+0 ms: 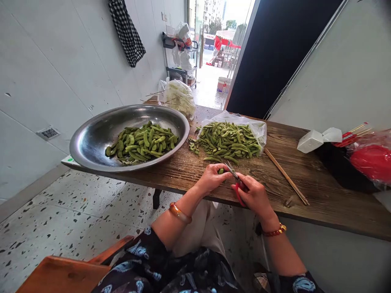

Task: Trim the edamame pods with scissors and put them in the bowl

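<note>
Between the fingertips of my left hand (212,178) is a green soybean pod (220,171), partly covered by the fingers. My right hand (253,192) grips red-handled scissors (240,196), whose metal blades point up and left beside the pod. Just beyond my hands lies a heap of soybean pods (229,140) on a clear plastic bag (259,129). To the left, a wide steel basin (88,136) holds another pile of pods (145,142). Small trimmings (193,146) are scattered between the basin and the heap.
Wooden skewers (287,177) lie on the wooden table (330,199) to the right. Farther right are a white box (310,141) and a red plastic-wrapped bundle (371,160). A filled plastic bag (180,97) stands behind the basin. A wooden chair (67,274) is at lower left.
</note>
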{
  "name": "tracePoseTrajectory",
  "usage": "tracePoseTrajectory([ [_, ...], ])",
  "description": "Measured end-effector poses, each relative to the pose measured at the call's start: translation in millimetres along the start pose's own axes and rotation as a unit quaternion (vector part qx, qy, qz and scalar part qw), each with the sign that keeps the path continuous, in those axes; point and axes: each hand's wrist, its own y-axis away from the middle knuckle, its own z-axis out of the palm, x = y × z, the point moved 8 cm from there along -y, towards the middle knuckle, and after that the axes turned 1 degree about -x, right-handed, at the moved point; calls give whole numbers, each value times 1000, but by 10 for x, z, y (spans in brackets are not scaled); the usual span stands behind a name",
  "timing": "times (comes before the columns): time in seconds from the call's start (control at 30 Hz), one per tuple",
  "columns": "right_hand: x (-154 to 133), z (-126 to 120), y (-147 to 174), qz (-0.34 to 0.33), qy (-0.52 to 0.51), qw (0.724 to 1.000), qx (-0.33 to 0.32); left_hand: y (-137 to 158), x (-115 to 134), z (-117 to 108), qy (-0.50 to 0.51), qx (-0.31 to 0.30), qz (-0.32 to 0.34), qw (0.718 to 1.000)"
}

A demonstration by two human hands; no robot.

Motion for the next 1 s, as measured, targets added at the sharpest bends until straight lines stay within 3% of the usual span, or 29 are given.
tracePoseTrajectory([
  [0.1,4,9,4,-2,-6,1000,-4,9,8,-17,19,13,-12,1000],
  [0.2,27,-24,14,16,-26,999,13,22,-69,-33,101,35,-59,993],
  [0.37,45,-57,34,43,-34,998,34,49,-206,-89,302,90,-97,944],
  [0.57,14,-28,25,46,-29,998,16,88,-291,-112,411,109,-131,896],
  [0.8,-12,-31,16,42,-38,998,9,102,-255,4,367,49,-146,917],
  [1.0,-11,-37,17,35,-46,998,17,97,-169,82,300,1,-105,948],
])
